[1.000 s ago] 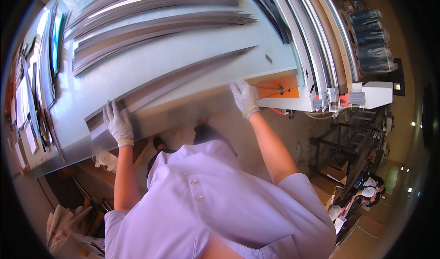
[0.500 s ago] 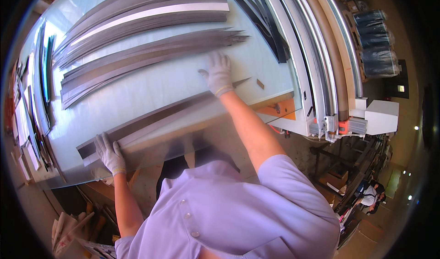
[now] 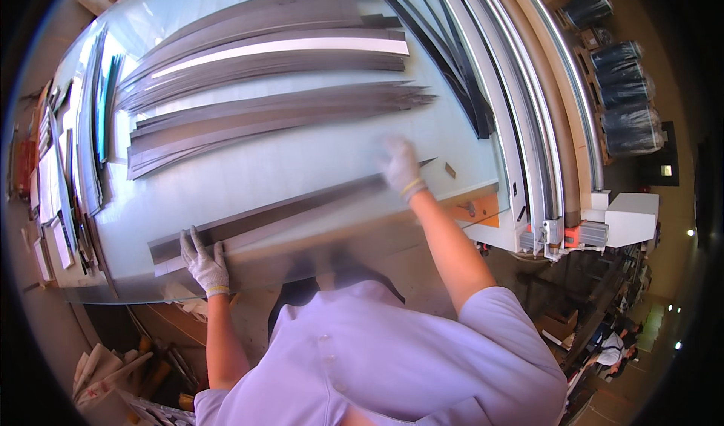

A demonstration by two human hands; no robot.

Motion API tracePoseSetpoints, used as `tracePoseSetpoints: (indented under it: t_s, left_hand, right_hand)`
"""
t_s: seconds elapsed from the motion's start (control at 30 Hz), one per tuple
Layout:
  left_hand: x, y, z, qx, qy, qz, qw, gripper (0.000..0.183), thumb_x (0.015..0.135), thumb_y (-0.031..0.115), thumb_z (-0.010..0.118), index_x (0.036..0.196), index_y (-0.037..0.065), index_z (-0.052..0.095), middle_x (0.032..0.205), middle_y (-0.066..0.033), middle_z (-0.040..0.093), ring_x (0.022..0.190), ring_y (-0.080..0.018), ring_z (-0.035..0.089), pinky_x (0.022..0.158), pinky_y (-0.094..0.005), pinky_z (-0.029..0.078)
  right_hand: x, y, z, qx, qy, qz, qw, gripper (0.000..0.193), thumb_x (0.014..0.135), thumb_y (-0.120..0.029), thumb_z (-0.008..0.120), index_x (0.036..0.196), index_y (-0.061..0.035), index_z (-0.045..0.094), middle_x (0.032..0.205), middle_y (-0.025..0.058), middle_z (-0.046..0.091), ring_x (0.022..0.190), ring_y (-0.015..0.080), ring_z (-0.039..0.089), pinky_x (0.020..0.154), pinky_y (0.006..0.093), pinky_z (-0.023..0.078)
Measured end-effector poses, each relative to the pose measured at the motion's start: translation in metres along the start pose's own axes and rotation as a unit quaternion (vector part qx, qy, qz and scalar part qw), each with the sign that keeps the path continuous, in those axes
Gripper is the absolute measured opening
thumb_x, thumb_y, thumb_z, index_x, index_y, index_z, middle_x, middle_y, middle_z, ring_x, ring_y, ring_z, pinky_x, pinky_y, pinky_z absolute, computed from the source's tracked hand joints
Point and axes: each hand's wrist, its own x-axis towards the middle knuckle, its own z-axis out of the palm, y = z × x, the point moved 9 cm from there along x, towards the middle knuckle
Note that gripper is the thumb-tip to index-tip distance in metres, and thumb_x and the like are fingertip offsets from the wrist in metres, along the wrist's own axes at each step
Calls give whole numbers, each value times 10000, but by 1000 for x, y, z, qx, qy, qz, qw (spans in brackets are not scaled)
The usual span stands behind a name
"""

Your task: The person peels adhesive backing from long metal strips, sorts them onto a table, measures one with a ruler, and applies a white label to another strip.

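A long dark grey-brown strip (image 3: 302,204), tapering to a point at its right end, lies on the glass-topped table (image 3: 249,143) along the near edge. My left hand (image 3: 202,264), in a pale knit glove with a yellow cuff, presses on its left end with fingers spread. Over the strip's right end, just short of the tip, is my gloved right hand (image 3: 401,168). Motion smears its fingers, so their grip cannot be made out. Beyond the strip lies a fanned pile of similar strips (image 3: 279,121).
A larger stack of dark strips (image 3: 271,19) with a white strip (image 3: 294,47) lies farther back. Long black bars (image 3: 460,87) and a machine with metal rollers (image 3: 528,102) border the right side. A small brown offcut (image 3: 450,170) sits near the strip's tip. Assorted strips (image 3: 90,132) crowd the left.
The whole view has shifted, so the table appears farther right and lower. My right hand has come nearer to me and closer to the strip's tip. My left hand stays on the left end.
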Motion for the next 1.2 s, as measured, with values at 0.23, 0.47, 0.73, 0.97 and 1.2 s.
tracePoseSetpoints:
  t_s: [0.23, 0.47, 0.73, 0.97, 1.2]
  left_hand:
    - [15, 17, 1, 84, -58, 44, 994, 903, 770, 501, 779, 1536, 191, 414, 1595, -133, 358, 1484, -412, 271, 1216, -586, 153]
    - [86, 52, 3, -26, -185, 127, 974, 369, 755, 219, 778, 1114, 163, 715, 1010, -80, 667, 1101, -304, 592, 1199, -547, 246]
    - [246, 70, 21, -33, -79, 184, 979, 289, 789, 231, 764, 1070, 180, 718, 1042, -81, 674, 1070, -330, 598, 1111, -501, 357]
    - [293, 121, 84, 82, -242, 215, 942, 959, 657, 442, 892, 1484, 235, 453, 1395, -99, 542, 1380, -343, 433, 1190, -549, 271]
    - [279, 110, 71, 79, -281, 202, 935, 882, 644, 452, 902, 1395, 169, 536, 1296, -156, 587, 1283, -357, 532, 1215, -526, 241]
  right_hand:
    - [-25, -106, 56, -182, -152, -152, 960, 481, 783, -285, 755, 1225, -125, 649, 1059, 105, 631, 1025, 288, 592, 913, 446, 468]
    - [-22, -96, 72, -80, -136, -151, 976, 165, 781, -81, 587, 931, -83, 656, 896, 120, 616, 920, 327, 609, 822, 462, 475]
    - [141, -72, 62, -142, -158, -49, 976, 528, 798, -241, 759, 1283, -116, 592, 1259, 127, 576, 1168, 344, 555, 993, 468, 418]
    - [185, -69, 113, -183, -273, -16, 944, 955, 742, -486, 800, 1516, -101, 394, 1417, 198, 505, 1341, 366, 465, 1104, 492, 365]
    - [171, -107, 126, -251, -304, -39, 918, 809, 693, -368, 889, 1350, -111, 494, 1185, 186, 595, 1115, 357, 625, 951, 469, 485]
